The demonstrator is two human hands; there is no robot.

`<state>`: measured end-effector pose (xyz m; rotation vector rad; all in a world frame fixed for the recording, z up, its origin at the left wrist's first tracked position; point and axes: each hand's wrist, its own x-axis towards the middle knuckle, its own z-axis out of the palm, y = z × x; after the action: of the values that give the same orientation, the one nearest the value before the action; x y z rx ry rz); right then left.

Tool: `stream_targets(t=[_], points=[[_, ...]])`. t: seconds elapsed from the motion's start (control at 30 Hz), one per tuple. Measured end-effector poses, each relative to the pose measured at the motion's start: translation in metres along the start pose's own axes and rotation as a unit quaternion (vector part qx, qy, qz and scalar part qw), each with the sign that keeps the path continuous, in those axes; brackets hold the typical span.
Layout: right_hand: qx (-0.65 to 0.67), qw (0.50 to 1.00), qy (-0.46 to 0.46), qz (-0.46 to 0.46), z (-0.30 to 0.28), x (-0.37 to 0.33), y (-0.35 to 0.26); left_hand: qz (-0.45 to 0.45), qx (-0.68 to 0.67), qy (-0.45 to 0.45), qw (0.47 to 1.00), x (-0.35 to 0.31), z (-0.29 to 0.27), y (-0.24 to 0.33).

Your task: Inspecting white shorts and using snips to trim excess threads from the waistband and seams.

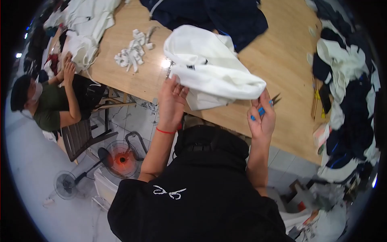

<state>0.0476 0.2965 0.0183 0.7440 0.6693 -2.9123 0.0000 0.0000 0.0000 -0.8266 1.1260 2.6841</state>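
Observation:
A white garment (209,66) is raised above the near edge of the table, bunched and folded, so its exact kind is unclear. My left hand (173,97) grips its lower left edge, thumb on top and fingers curled beneath. At the garment's right end, my right hand (262,121) pinches a corner between the fingertips. In that same right hand lie small scissors with blue handles (260,113), their dark pointed blades sticking out to the right, apart from the cloth. Part of the garment hangs down behind its front fold.
On the wooden table (286,60) lie white fabric scraps (135,50) and dark navy garments (209,16). Piled clothes (350,105) line the right side. A masked co-worker (52,101) sits at left handling white cloth; floor fans (123,159) stand below.

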Motion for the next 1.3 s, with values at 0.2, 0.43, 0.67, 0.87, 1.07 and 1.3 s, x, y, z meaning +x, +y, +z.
stream_targets(t=[0.2,0.43,0.67,0.87,1.07,1.3], points=[[-0.049,0.999,0.003,-0.003,0.019,0.010,0.012,-0.117,0.105,-0.037,0.987,-0.035,0.024,-0.055],[-0.262,0.960,-0.061,-0.075,0.059,-0.008,0.016,-0.085,0.199,-0.291,0.932,-0.058,0.068,-0.059],[-0.295,0.951,-0.031,-0.093,0.061,-0.005,0.014,-0.057,0.265,-0.260,0.927,-0.036,0.071,-0.050],[-0.316,0.944,-0.022,-0.087,0.037,0.002,0.015,0.022,0.246,-0.261,0.933,-0.043,0.072,-0.047],[-0.345,0.923,-0.052,-0.165,0.032,-0.005,0.002,0.043,0.281,-0.236,0.929,-0.046,0.073,-0.040],[-0.565,0.756,-0.059,-0.325,0.052,-0.015,0.010,0.076,0.216,-0.287,0.930,-0.052,0.092,-0.036]])
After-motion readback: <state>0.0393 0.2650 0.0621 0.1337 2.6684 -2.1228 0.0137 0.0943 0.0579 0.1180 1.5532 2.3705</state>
